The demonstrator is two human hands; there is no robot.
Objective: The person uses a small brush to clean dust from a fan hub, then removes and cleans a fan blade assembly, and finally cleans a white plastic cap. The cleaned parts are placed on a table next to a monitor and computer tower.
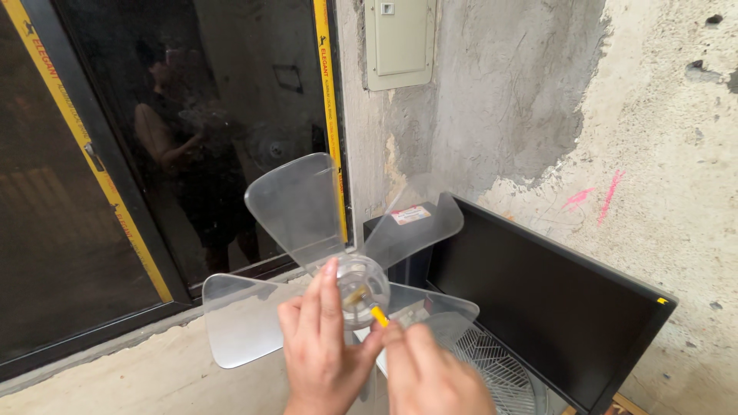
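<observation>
Item: clear plastic fan blade (pixel 307 230), several broad transparent vanes round a domed hub, held up in mid-scene before the dark glass door.

Left hand (pixel 323 350) — fingers spread flat against the near face of the hub, gripping it and bearing the blade.

Right hand (pixel 430 376) — pinched shut on a small yellow-tipped tool (pixel 378 315), its tip set at the hub's centre.

Surroundings: black flat monitor (pixel 553 315) leaning at the right against the rough concrete wall (pixel 661 154); white wire fan grille (pixel 500 369) lying near, below the blade; pale electrical panel box (pixel 400 38) on the far wall; dark glass door (pixel 154 154) at left, its frame (pixel 58 84) taped in yellow, reflecting a standing person.
</observation>
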